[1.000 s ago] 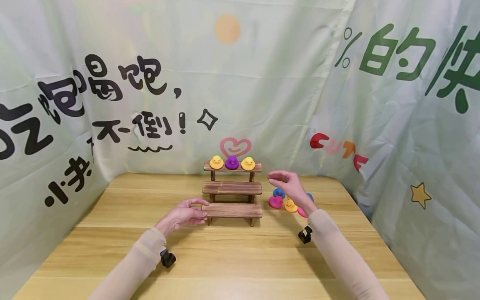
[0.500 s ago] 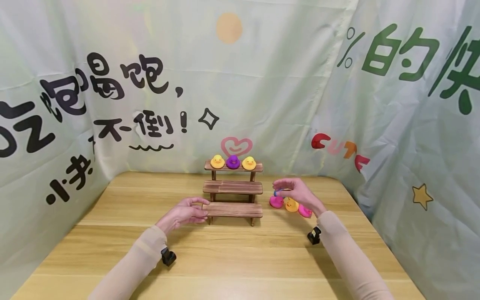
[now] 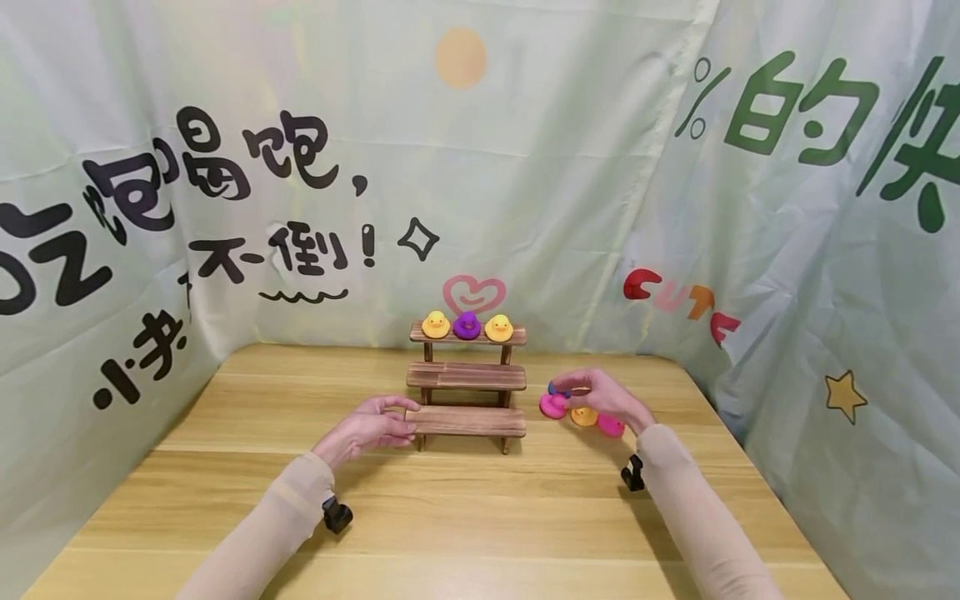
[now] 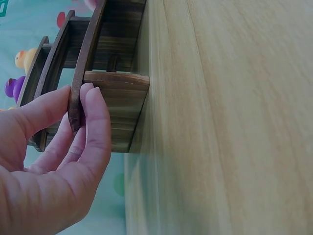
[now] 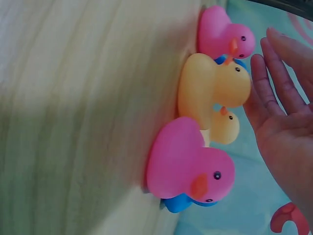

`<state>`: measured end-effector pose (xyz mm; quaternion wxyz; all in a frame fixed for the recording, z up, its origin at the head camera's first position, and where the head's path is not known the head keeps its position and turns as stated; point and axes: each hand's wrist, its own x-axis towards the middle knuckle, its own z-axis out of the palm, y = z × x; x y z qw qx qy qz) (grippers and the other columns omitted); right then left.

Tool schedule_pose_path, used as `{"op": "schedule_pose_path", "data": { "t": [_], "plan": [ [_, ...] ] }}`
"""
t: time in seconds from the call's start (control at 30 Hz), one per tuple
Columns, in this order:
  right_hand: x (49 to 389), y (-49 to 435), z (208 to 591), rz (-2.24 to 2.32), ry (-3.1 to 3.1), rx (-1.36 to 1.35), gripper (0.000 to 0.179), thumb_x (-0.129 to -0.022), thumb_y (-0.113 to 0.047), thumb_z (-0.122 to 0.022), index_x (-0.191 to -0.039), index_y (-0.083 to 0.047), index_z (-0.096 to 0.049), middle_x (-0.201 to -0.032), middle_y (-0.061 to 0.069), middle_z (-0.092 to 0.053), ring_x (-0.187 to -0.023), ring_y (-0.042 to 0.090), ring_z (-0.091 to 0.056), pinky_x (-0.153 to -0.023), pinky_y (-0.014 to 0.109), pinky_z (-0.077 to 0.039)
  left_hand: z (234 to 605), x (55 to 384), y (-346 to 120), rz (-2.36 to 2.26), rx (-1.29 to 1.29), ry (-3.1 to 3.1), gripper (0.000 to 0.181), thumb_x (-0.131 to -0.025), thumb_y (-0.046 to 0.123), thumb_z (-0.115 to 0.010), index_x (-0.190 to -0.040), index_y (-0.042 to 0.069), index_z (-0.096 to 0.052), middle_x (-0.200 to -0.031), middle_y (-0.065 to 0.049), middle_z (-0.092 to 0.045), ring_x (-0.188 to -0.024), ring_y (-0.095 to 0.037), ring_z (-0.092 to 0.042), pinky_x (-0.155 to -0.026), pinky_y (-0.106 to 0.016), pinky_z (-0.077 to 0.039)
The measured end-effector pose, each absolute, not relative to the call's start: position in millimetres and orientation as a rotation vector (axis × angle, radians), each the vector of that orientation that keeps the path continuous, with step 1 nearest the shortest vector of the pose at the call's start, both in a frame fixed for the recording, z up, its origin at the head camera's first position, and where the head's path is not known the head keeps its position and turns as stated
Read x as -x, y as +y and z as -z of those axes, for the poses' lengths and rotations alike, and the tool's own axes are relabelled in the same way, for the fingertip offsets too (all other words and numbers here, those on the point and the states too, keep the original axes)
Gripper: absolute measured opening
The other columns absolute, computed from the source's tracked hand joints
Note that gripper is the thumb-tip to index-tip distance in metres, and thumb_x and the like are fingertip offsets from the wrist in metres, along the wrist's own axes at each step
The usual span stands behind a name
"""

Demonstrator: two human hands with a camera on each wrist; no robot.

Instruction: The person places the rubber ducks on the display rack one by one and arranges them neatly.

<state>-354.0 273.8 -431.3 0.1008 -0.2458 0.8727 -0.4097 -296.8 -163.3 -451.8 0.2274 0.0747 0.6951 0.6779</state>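
My left hand (image 3: pixel 371 429) pinches the left end of the lowest shelf of a three-tier wooden stand (image 3: pixel 472 422). In the left wrist view the thumb lies on one face of the shelf board (image 4: pixel 84 61), the fingers on the other. My right hand (image 3: pixel 603 396) hovers over a group of rubber ducks, fingers fairly straight and holding nothing. Nearest its fingertips are a pink duck (image 3: pixel 552 407) and a partly hidden blue duck (image 3: pixel 553 388). A yellow duck (image 3: pixel 583 417) and another pink duck (image 3: pixel 611 425) sit below the hand. The right wrist view also shows a second yellow duck (image 5: pixel 226 128) behind.
On the top shelf stand a yellow duck (image 3: pixel 436 326), a purple duck (image 3: pixel 467 326) and another yellow duck (image 3: pixel 498 328). The middle shelf (image 3: pixel 465 377) is bare wood. A printed curtain (image 3: pixel 525 167) hangs around the wooden table (image 3: pixel 450 517).
My right hand has moved right and down, from beside the stand to the ducks, covering part of the group. The left hand stays on the lowest shelf.
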Motion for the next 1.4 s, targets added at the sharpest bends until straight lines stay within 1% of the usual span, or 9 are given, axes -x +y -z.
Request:
{"op": "schedule_pose_path", "data": {
  "t": [0.17, 0.37, 0.47, 0.63, 0.8, 0.93, 1.0, 1.17, 1.4],
  "plan": [
    [357, 273, 437, 1.160, 2.601, 0.719, 0.042, -0.089, -0.001, -0.067, -0.130, 0.004, -0.059, -0.131, 0.023, -0.060, -0.124, 0.042, -0.054, -0.103, 0.051, -0.051, 451, 296, -163, -1.871, -0.206, 1.919, 0.046, -0.089, -0.003, -0.065, -0.133, -0.006, -0.049, -0.086, -0.007, -0.060, -0.081, -0.022, -0.069, -0.079, -0.032, -0.063],
    [361, 271, 438, 1.096, 2.628, 0.717, 0.042, -0.086, 0.003, -0.070, -0.127, 0.002, -0.062, -0.124, 0.021, -0.065, -0.114, 0.036, -0.061, -0.095, 0.040, -0.057, 451, 296, -163, -1.873, -0.209, 1.908, 0.048, -0.089, -0.004, -0.065, -0.133, -0.006, -0.047, -0.087, -0.007, -0.061, -0.082, -0.022, -0.068, -0.081, -0.033, -0.063],
    [362, 269, 438, 1.074, 2.633, 0.740, 0.037, -0.086, 0.005, -0.069, -0.123, 0.002, -0.065, -0.120, 0.020, -0.067, -0.110, 0.034, -0.063, -0.090, 0.036, -0.059, 451, 296, -164, -1.869, -0.202, 1.920, 0.047, -0.089, -0.003, -0.065, -0.133, -0.006, -0.048, -0.086, -0.007, -0.060, -0.082, -0.022, -0.069, -0.080, -0.033, -0.063],
    [365, 267, 437, 1.062, 2.633, 0.761, 0.032, -0.086, 0.006, -0.069, -0.117, 0.002, -0.068, -0.114, 0.020, -0.069, -0.106, 0.033, -0.064, -0.087, 0.036, -0.060, 450, 296, -164, -1.865, -0.203, 1.931, 0.047, -0.090, -0.003, -0.064, -0.133, -0.005, -0.048, -0.086, -0.007, -0.060, -0.082, -0.023, -0.069, -0.082, -0.034, -0.063],
    [369, 266, 442, 1.050, 2.626, 0.800, 0.032, -0.084, 0.005, -0.071, -0.116, 0.002, -0.069, -0.111, 0.019, -0.070, -0.102, 0.030, -0.065, -0.086, 0.039, -0.059, 450, 296, -164, -1.867, -0.202, 1.927, 0.047, -0.090, -0.003, -0.065, -0.133, -0.005, -0.048, -0.087, -0.007, -0.060, -0.083, -0.023, -0.069, -0.083, -0.035, -0.062],
    [370, 264, 444, 1.038, 2.644, 0.762, 0.031, -0.084, 0.001, -0.074, -0.115, -0.001, -0.071, -0.108, 0.016, -0.071, -0.099, 0.026, -0.066, -0.083, 0.033, -0.059, 450, 296, -164, -1.869, -0.209, 1.922, 0.047, -0.090, -0.002, -0.065, -0.133, -0.005, -0.048, -0.088, -0.007, -0.060, -0.084, -0.024, -0.069, -0.084, -0.036, -0.062],
    [368, 263, 443, 1.042, 2.652, 0.720, 0.031, -0.085, -0.004, -0.075, -0.116, -0.004, -0.071, -0.110, 0.014, -0.071, -0.099, 0.024, -0.065, -0.081, 0.029, -0.058, 451, 296, -164, -1.871, -0.209, 1.922, 0.047, -0.090, -0.002, -0.065, -0.134, -0.005, -0.048, -0.087, -0.007, -0.060, -0.084, -0.024, -0.069, -0.083, -0.035, -0.062],
    [363, 260, 438, 1.087, 2.666, 0.633, 0.034, -0.087, -0.014, -0.075, -0.120, -0.009, -0.069, -0.118, 0.011, -0.069, -0.107, 0.025, -0.061, -0.085, 0.033, -0.056, 452, 297, -165, -1.879, -0.209, 1.917, 0.047, -0.090, -0.002, -0.065, -0.134, -0.005, -0.048, -0.087, -0.006, -0.060, -0.083, -0.023, -0.069, -0.082, -0.034, -0.063],
    [358, 259, 434, 1.191, 2.682, 0.567, 0.040, -0.085, -0.023, -0.077, -0.122, -0.012, -0.068, -0.119, 0.008, -0.069, -0.113, 0.029, -0.060, -0.095, 0.040, -0.055, 455, 298, -165, -1.892, -0.227, 1.899, 0.047, -0.090, -0.003, -0.065, -0.133, -0.006, -0.048, -0.087, -0.007, -0.059, -0.084, -0.023, -0.069, -0.081, -0.032, -0.063]
  ]
}}
